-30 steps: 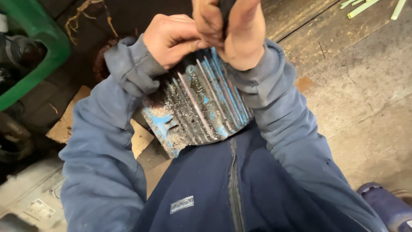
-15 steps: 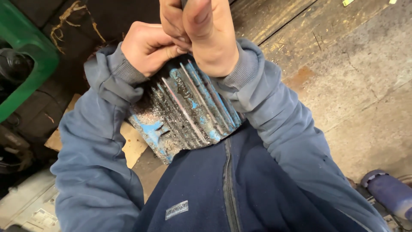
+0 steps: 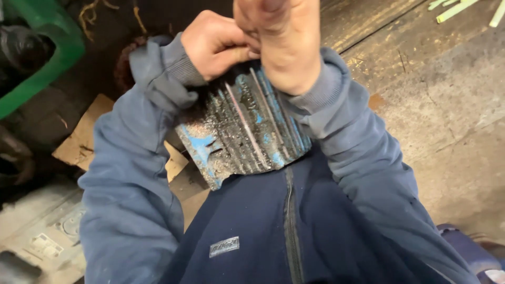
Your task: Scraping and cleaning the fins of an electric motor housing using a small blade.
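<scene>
While both fists, left hand (image 3: 218, 44) and right hand (image 3: 284, 44), pinch something unseen at top centre, the finned blue casing (image 3: 244, 131) looks intact, work seemingly early.

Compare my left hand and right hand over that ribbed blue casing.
The left hand is a closed fist lying lower, on the ribbed blue casing; the right hand stands taller and nearer the camera, with its fingertips cut off by the frame. Both are bare, in grey-blue sleeves, and touch each other.

1. Worn, stained concrete floor (image 3: 447, 121) spreads out on the right.
2. Flattened cardboard (image 3: 84, 142) lies on the ground at left.
3. A green plastic rim (image 3: 58, 63) curves in the upper left corner.
4. Pale green strips (image 3: 463, 8) lie scattered top right.
</scene>
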